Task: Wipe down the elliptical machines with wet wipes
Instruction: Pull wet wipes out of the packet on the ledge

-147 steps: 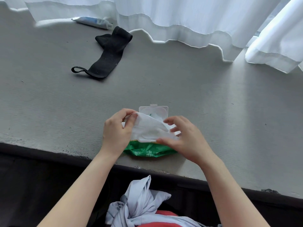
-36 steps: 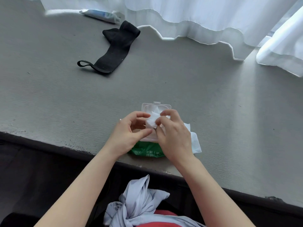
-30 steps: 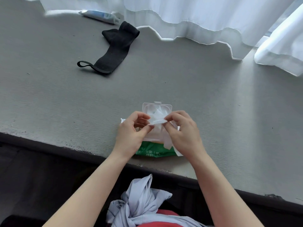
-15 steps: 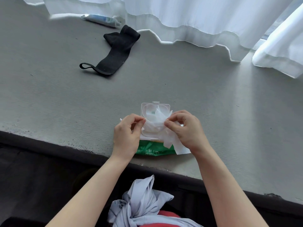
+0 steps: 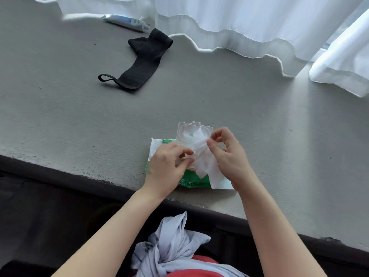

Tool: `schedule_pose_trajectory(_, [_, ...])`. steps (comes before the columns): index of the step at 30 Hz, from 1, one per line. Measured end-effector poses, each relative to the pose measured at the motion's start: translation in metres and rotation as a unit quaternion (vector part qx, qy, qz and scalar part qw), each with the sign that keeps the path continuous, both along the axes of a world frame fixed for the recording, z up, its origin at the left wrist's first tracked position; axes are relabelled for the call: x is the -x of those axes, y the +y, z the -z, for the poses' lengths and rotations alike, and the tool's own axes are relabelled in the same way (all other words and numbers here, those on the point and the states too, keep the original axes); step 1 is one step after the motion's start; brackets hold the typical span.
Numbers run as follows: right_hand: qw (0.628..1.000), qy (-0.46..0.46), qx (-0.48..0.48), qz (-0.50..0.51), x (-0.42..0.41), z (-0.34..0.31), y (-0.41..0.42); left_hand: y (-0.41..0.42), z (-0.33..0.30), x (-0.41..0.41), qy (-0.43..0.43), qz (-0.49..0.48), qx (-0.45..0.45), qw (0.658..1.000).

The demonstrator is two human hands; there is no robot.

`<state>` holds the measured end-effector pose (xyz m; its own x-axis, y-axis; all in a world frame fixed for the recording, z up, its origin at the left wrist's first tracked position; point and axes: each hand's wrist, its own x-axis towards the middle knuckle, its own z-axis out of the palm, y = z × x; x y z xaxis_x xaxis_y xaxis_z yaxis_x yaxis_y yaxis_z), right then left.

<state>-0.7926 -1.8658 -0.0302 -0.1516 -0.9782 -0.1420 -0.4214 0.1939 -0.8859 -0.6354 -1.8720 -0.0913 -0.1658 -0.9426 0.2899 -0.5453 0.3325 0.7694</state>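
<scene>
Wipes come first: the green and white pack (image 5: 185, 179) lies flat on the grey ledge (image 5: 79, 120), close to the ledge's near edge, with its clear plastic lid (image 5: 186, 129) flipped open and pointing away from you. Your left hand (image 5: 166, 168) sits on the left part of the pack, thumb and forefinger curled together and pinching a bit of the white wipe (image 5: 201, 158) at the pack's opening. Your right hand (image 5: 229, 156) hovers over the right part of the pack, its thumb and forefinger pinching the same wipe just in front of the lid, with the other fingers loosely curled above. The wipe runs crumpled between your two hands and hangs down over the front of the pack, and a flat white sheet (image 5: 221, 181) shows past the pack's right front corner, under your right wrist. Well beyond the pack, toward the far left, a black strap (image 5: 139, 64) with a small loop at its end lies on the ledge. Farther still from the pack, a white and blue tube (image 5: 125, 22) rests at the hem of the white curtain (image 5: 239, 21). Below the pack, off the ledge, bunched pale grey cloth (image 5: 171, 248) sits at your waist.
</scene>
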Motion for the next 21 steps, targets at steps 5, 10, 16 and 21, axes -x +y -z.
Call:
schedule_pose_trajectory(5, [0.997, 0.063, 0.036, -0.017, -0.001, -0.001, 0.002, 0.002, 0.006, 0.007, -0.049, 0.001, 0.067, 0.997])
schedule_pose_trajectory(10, [0.998, 0.052, 0.018, 0.019, 0.004, 0.001, -0.001, 0.005, 0.015, 0.007, -0.074, 0.007, 0.105, 0.992])
schedule_pose_trajectory(16, [0.968, 0.227, 0.001, -0.108, -0.007, -0.002, -0.001, 0.01, 0.025, 0.006, -0.107, 0.012, 0.143, 0.984])
schedule_pose_trajectory(21, [0.994, 0.107, 0.035, 0.0, -0.009, 0.005, -0.012, 0.008, 0.023, 0.003, -0.142, -0.005, 0.112, 0.983])
